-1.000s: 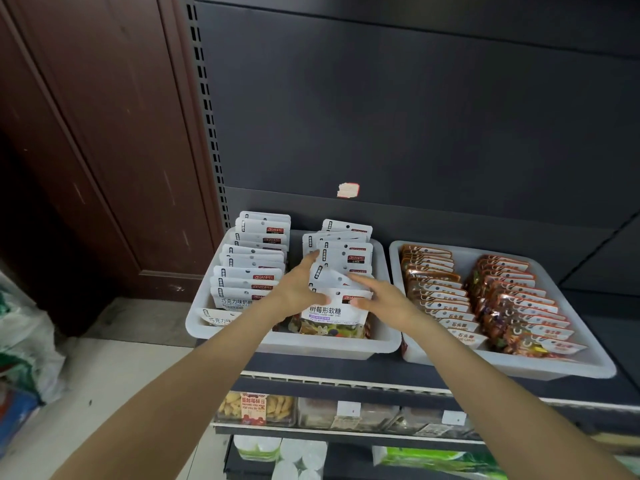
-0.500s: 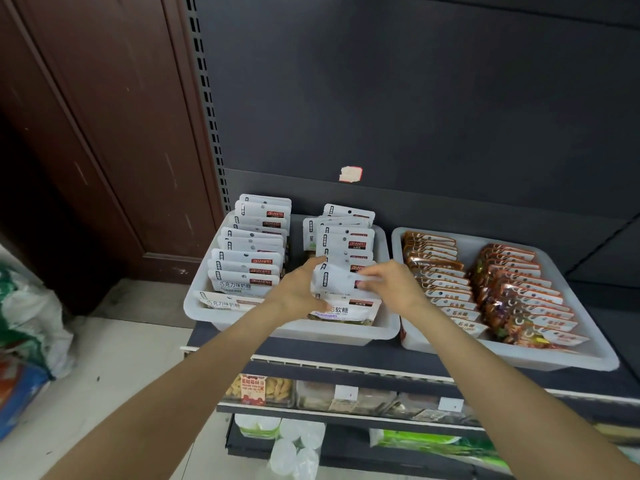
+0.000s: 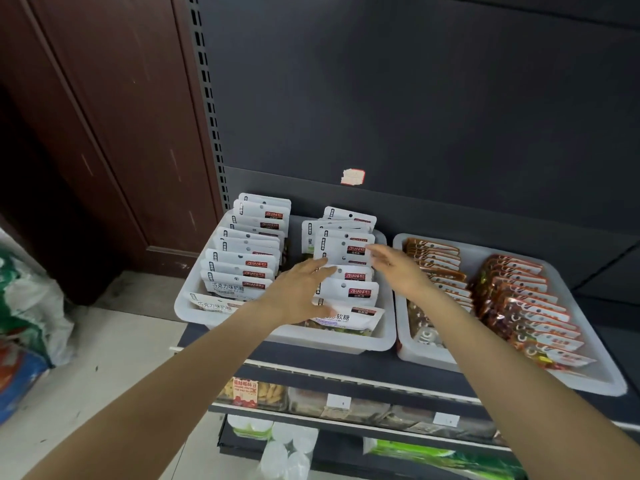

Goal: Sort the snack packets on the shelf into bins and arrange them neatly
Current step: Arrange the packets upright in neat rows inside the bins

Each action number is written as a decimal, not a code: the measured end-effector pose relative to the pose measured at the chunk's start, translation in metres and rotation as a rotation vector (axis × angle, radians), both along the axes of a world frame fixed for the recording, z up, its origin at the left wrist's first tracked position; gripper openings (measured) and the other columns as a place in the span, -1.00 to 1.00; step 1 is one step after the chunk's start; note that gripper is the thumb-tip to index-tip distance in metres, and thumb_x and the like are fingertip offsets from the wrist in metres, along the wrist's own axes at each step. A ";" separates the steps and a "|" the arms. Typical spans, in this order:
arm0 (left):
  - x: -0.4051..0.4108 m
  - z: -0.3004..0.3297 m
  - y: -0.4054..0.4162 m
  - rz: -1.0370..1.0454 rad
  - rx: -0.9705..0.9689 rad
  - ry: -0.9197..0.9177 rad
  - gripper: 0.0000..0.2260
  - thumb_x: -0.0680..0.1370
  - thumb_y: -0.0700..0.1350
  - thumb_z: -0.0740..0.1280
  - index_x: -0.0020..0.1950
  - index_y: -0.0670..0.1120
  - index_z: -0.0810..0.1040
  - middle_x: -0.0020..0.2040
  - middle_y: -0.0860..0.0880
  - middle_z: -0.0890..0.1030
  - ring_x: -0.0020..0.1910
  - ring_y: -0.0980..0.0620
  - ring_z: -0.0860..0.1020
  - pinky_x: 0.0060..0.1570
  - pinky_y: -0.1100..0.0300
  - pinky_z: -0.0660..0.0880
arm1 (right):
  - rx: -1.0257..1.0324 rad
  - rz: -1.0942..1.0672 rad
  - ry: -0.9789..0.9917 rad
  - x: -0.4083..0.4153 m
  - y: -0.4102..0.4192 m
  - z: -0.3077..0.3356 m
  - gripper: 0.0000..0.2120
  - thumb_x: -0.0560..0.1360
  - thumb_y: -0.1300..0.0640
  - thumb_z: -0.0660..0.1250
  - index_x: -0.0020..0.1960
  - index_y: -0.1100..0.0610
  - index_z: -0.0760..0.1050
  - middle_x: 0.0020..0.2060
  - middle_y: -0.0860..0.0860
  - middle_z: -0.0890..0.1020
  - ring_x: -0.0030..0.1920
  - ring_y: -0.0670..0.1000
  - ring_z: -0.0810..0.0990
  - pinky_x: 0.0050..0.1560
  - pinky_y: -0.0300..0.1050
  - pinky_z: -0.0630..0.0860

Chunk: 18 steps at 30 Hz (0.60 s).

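A white bin (image 3: 384,341) on the dark shelf holds two rows of white snack packets, a left row (image 3: 242,258) and a right row (image 3: 346,268). My left hand (image 3: 298,292) lies with straight fingers against the left edge of the right row. My right hand (image 3: 398,268) reaches with extended fingers to the right edge of the same row, touching the packets' tops. A second white bin (image 3: 467,245) to the right holds two rows of orange-brown packets (image 3: 519,299).
The dark back panel (image 3: 415,98) rises behind the bins, with a brown wooden door (image 3: 104,116) at left. Lower shelves (image 3: 346,407) carry price tags and more snacks. Bags (image 3: 31,306) stand on the floor at left.
Both hands let go of the front packets and moved up and back along the right row; the fingers have straightened and now flank the row's sides.
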<state>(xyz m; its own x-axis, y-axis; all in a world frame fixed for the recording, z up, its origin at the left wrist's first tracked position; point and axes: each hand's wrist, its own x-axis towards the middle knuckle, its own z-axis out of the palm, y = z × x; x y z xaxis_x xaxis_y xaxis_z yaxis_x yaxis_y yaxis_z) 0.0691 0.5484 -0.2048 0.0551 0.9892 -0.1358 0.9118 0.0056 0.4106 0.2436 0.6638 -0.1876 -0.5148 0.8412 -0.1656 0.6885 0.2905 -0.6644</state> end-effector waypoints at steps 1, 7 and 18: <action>0.000 0.001 0.000 0.004 -0.003 0.044 -0.27 0.51 0.10 0.35 0.55 0.05 0.02 0.56 0.06 0.00 0.53 0.02 0.01 0.47 0.04 0.10 | -0.037 0.012 -0.055 -0.001 0.005 -0.006 -0.57 0.61 0.08 0.19 0.46 0.05 0.26 0.41 0.04 0.38 0.37 0.05 0.38 0.33 -0.06 0.35; 0.001 0.005 0.002 0.037 0.011 0.107 -0.21 0.47 0.13 0.39 0.55 0.06 -0.01 0.53 0.05 0.11 0.48 0.00 0.13 0.45 0.04 0.15 | -0.121 -0.096 0.026 -0.017 0.025 -0.024 -0.43 0.48 0.06 0.40 0.42 0.11 0.28 0.27 0.06 0.47 0.25 0.06 0.47 0.20 -0.10 0.41; 0.007 0.002 -0.001 0.150 0.040 0.010 -0.09 0.40 0.02 0.49 0.54 0.10 -0.06 0.47 0.04 0.12 0.44 0.02 0.15 0.39 0.11 0.20 | 0.125 0.060 0.033 -0.007 0.028 -0.018 -0.94 0.50 0.22 0.35 -0.08 0.09 0.58 -0.06 0.00 0.63 -0.01 0.00 0.58 0.04 -0.09 0.51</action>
<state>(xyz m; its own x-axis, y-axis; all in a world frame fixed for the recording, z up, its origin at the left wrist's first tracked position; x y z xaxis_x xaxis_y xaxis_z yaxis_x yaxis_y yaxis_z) 0.0766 0.5476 -0.2032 -0.0951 0.9908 -0.0964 0.9059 0.1263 0.4043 0.2365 0.6919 -0.2057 -0.5683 0.8217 -0.0435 0.6458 0.4126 -0.6425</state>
